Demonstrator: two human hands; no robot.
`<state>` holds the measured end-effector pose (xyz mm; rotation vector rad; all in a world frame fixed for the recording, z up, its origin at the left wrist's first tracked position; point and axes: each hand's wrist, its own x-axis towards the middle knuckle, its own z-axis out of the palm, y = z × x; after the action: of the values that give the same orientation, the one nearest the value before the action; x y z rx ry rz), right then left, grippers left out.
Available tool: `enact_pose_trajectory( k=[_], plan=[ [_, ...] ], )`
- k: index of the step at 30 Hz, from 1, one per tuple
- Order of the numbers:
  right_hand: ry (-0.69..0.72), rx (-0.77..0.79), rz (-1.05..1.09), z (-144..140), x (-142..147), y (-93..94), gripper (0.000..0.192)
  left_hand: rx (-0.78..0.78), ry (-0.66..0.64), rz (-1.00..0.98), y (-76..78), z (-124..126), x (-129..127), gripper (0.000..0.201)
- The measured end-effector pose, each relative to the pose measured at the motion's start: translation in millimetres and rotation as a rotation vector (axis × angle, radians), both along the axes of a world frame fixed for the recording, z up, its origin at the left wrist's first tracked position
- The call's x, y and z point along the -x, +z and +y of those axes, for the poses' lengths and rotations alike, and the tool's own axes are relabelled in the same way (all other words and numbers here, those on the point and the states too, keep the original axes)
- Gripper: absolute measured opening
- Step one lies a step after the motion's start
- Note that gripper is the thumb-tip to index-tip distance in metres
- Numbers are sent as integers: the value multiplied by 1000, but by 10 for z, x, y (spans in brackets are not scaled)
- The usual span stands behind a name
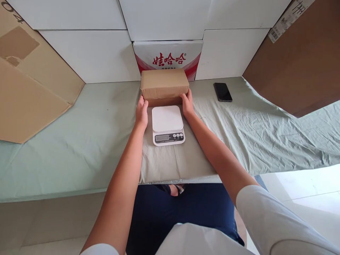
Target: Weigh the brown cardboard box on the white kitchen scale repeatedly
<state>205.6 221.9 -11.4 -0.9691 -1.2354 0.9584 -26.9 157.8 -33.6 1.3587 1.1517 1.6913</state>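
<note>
Lap: dark blue trousers (186, 212) at bottom centre, white sleeves at the bottom corners, both bare forearms reaching up the frame.
Cloth: pale green sheet (79, 148) spread over the table, smooth at left, creased at right.
Scale: white kitchen scale (167, 124) at centre frame, pan bare, display and buttons on its near edge; it lies between the two wrists, touching neither.
Left hand: left hand (141, 111) just left of centre, palm turned inward, fingers loosely curved and pressed against the box's lower left end; not closed around anything.
Right hand: right hand (187, 102) just right of centre, fingers curled onto the box's lower right corner, thumb towards the near face; a flat press rather than a wrapped grip.
Box: plain brown box (164, 85) above centre, directly behind the scale and just beside it, held between both hands; whether it rests on the cloth or is lifted cannot be told.
Phone: black phone (222, 91) lying flat, right of the box, well apart.
Carton: red-and-white carton (167, 56) upright just behind the box.
Cardboard: flattened sheet (29, 85) at upper left; a brown board (300, 60) at upper right.
Wall: white panels (87, 53) across the top.
</note>
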Motion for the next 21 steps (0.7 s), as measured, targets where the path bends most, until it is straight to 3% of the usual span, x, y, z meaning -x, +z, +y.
enact_pose_trajectory(
  k=[21],
  plan=[
    [7, -7, -44, -24, 19, 28, 42, 28, 18, 17, 55, -61, -15, 58]
  ],
)
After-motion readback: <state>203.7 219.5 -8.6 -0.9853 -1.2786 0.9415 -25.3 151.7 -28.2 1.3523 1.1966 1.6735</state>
